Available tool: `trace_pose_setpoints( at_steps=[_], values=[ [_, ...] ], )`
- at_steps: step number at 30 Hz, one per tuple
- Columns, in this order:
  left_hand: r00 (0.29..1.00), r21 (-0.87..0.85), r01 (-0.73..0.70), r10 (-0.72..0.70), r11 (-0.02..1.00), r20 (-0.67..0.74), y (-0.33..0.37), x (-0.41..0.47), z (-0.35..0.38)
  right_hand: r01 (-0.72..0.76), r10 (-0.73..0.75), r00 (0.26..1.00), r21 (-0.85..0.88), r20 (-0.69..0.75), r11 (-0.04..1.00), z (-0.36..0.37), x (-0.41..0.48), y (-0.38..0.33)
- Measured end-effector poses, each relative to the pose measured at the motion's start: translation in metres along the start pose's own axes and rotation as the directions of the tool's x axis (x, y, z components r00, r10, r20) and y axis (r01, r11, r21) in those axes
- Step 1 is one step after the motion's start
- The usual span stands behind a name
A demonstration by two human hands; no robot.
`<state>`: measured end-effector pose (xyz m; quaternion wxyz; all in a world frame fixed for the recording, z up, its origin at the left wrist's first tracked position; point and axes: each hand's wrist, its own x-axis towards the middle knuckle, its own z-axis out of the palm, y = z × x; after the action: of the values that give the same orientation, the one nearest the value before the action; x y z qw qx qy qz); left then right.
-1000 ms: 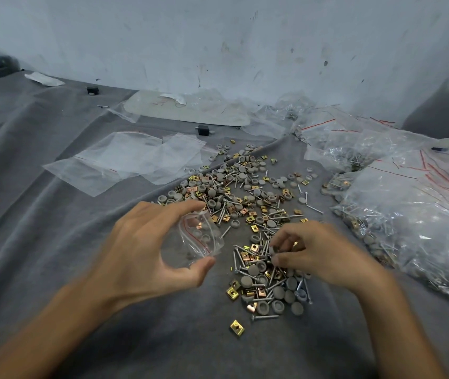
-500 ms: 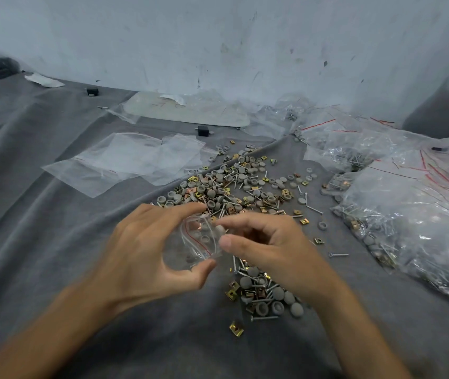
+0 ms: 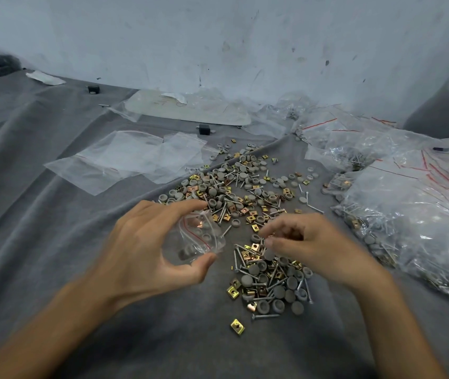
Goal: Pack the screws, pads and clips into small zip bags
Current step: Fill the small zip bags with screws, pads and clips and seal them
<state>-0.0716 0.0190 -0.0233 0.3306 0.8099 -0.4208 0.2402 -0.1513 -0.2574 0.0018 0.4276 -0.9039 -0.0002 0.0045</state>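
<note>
- Our left hand gripped the small zip bag between curled forefinger and thumb, just left of the near pile of screws, pads and clips.
- Our right hand hovered over that pile with fingers curled. It was blurred, so we could not tell whether it pinched anything.
- More loose parts lay in the far heap on the grey cloth.
- Empty bags lay flat at far left, and filled bags were piled at right.
</note>
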Motion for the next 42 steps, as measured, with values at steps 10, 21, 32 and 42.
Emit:
trace_pose_setpoints(
  at_steps=[10, 21, 32, 42],
  values=[
    [1.000, -0.010, -0.011, 0.010, 1.000, -0.027, -0.002, -0.001, 0.002, -0.053, 0.105, 0.983, -0.316, 0.150, 0.947, 0.013, 0.005, 0.008],
    [1.000, -0.018, -0.015, 0.014, 1.000, -0.015, 0.000, 0.000, 0.002, 0.029, -0.025, 0.997, 0.047, -0.068, 0.999, 0.017, 0.004, -0.012],
    [1.000, 0.002, -0.015, 0.015, 1.000, 0.015, 0.003, 0.000, 0.001, 0.193, -0.152, 0.980, 0.426, -0.128, 0.884, 0.052, 0.004, -0.041],
    [1.000, -0.013, -0.028, 0.028, 1.000, 0.001, 0.005, 0.002, -0.002, 0.061, -0.062, 0.995, -0.011, -0.081, 0.998, 0.031, 0.005, -0.021]
  ],
)
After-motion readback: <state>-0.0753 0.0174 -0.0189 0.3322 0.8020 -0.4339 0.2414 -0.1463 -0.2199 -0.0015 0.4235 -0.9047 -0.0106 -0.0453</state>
